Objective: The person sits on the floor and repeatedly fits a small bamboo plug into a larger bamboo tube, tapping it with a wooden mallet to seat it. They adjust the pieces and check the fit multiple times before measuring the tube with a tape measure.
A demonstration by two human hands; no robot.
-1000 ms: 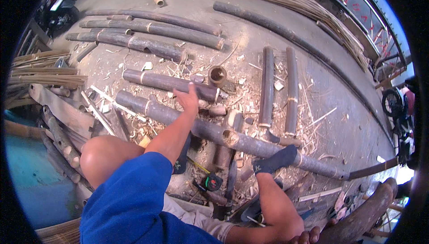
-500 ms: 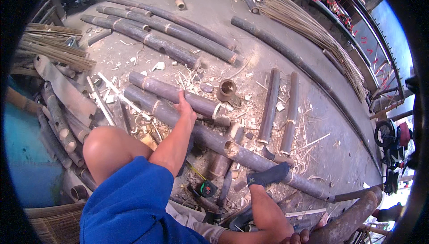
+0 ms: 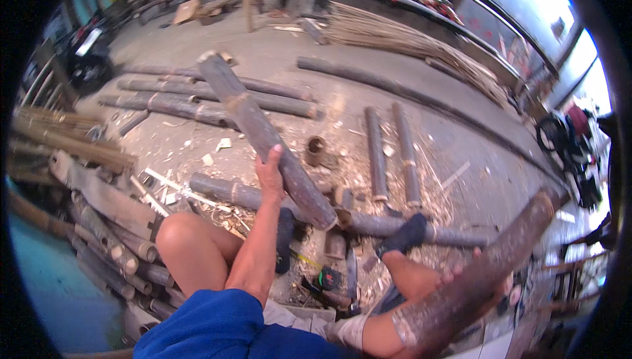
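Note:
My left hand (image 3: 269, 178) is wrapped round the lower half of a dark bamboo section (image 3: 248, 119), raised off the floor and slanting away to the upper left. On the right, a second thick bamboo section (image 3: 487, 273) lies tilted across my lower leg. My right hand (image 3: 454, 273) grips it, with fingertips showing at its upper edge and the rest mostly hidden behind it. Beneath the left section, a long bamboo pole (image 3: 227, 190) rests on the floor, passing by my dark-shod feet. A tape measure (image 3: 328, 278) with yellow blade out lies between my legs.
Wood chips litter the floor around a short upright bamboo cup (image 3: 315, 151). Two thin bamboo pieces (image 3: 376, 155) lie right of it, and several poles (image 3: 178, 105) farther left. Bamboo offcuts (image 3: 99, 221) are piled at left. A bundle of thin strips (image 3: 395, 43) lies at the back.
My left hand has lifted the bamboo section off the floor pile and tilted it upward. The section in my right hand has come farther into view, up and leftward. The view has tipped up.

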